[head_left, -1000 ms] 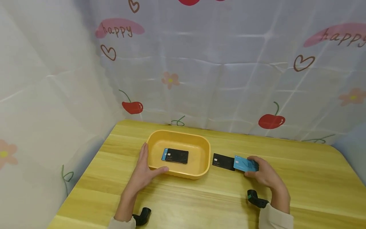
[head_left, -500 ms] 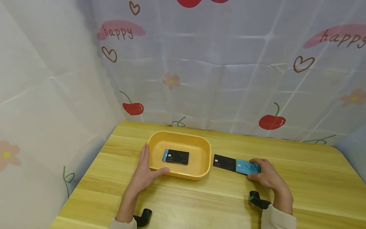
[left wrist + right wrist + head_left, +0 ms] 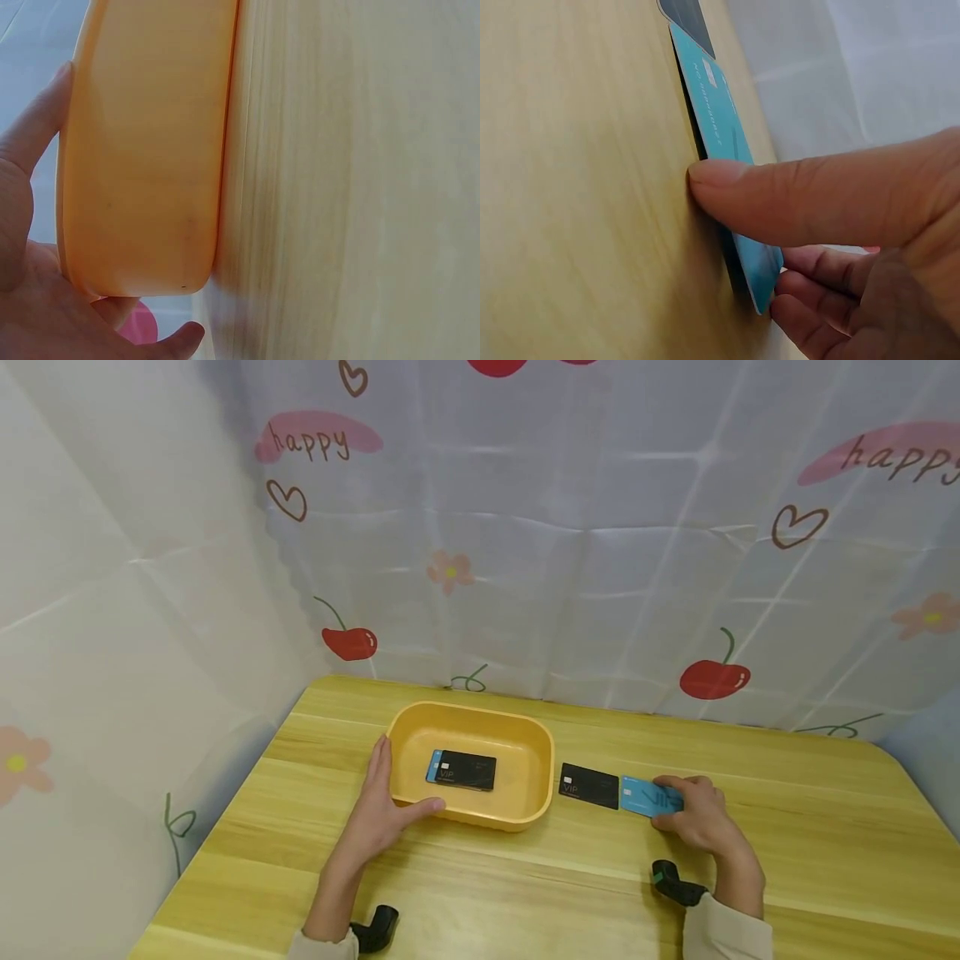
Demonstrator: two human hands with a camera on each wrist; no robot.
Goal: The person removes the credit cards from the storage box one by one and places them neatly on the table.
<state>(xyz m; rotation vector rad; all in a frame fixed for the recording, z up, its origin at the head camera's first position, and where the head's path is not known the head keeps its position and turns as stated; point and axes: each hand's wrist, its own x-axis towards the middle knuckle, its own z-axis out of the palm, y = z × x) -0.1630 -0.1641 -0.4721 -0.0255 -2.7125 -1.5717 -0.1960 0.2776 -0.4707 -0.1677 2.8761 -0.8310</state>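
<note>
My left hand rests against the near left corner of a yellow plastic tub, its thumb on the front rim and its fingers spread along the left end. Inside the tub a black VIP card lies on top of a blue card. To the right of the tub, another black VIP card is flat on the table. My right hand pinches a second blue card across its long edges, just right of that black card. Fingers hide its right end in the head view.
The wooden table meets a printed curtain at its back edge. Another curtain side hangs along the left. Black wrist mounts stick out from both wrists.
The blue card in my right hand has shifted slightly right, from overlapping the black card's edge to lying beside it. My left hand stays at the tub's corner.
</note>
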